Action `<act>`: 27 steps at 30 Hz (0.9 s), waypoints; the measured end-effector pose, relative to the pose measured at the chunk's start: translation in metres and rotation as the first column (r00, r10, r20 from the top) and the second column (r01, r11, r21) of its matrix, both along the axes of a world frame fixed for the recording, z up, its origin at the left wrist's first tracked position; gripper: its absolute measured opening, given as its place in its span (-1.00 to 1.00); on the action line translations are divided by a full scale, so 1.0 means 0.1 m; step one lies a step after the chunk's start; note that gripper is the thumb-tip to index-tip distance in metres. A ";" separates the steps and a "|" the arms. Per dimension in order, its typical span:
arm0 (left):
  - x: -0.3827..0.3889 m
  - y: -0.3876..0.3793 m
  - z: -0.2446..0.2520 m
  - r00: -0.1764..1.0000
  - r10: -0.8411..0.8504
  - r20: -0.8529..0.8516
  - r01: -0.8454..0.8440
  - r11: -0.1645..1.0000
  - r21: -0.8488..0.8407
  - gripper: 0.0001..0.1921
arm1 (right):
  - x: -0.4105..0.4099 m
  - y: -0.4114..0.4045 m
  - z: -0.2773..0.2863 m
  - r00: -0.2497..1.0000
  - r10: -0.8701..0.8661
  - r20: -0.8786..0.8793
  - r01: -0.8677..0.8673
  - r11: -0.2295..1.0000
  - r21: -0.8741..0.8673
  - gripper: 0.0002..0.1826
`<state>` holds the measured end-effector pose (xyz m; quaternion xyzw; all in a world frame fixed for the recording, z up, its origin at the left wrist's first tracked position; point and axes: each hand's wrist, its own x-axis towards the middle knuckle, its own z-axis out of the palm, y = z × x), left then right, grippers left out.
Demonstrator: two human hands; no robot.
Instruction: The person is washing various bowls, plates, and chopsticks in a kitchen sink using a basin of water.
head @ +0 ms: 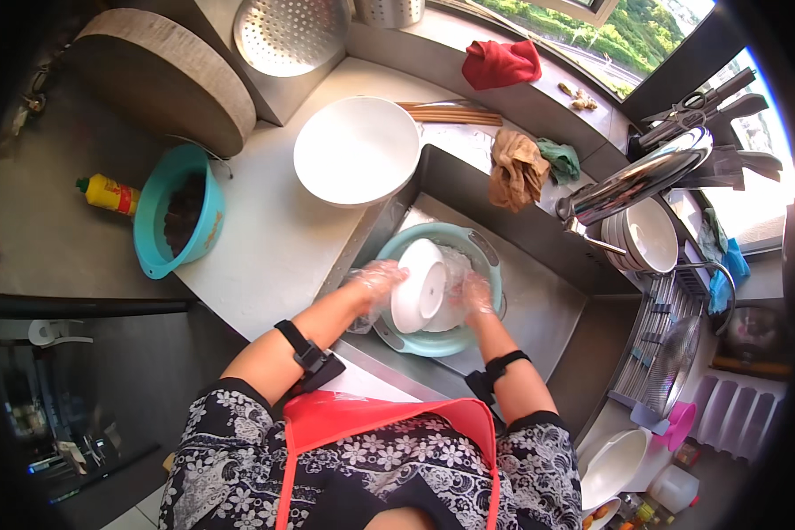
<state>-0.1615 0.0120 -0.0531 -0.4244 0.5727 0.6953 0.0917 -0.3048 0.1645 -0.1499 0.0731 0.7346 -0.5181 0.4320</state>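
Note:
My left hand (379,278), in a clear plastic glove, grips the rim of a white bowl (421,285). The bowl is tilted on its side over a light-blue plastic basin (404,233), its underside turned towards the right. Inside the basin, my right hand (475,293), gloved too, is blurred beside a pale translucent mass (452,298). Whether that is suds, water or plastic is unclear, and so is what the right fingers hold. Around the basin is a stainless steel sink (536,298).
A large white bowl (356,151) and wooden chopsticks (450,115) lie behind the sink's left side. A turquoise basin (213,225) with dark contents stands left, near a yellow bottle (109,193). The chrome faucet (636,175) overhangs the right, by stacked bowls (649,235) and a brown cloth (518,169).

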 end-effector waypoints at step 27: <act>-0.03 -0.04 -0.46 0.784 0.618 0.065 -0.513 0.585 0.629 -0.72 | 0.15 -0.05 0.15 0.382 0.878 -0.287 -0.564 0.468 0.680 -0.62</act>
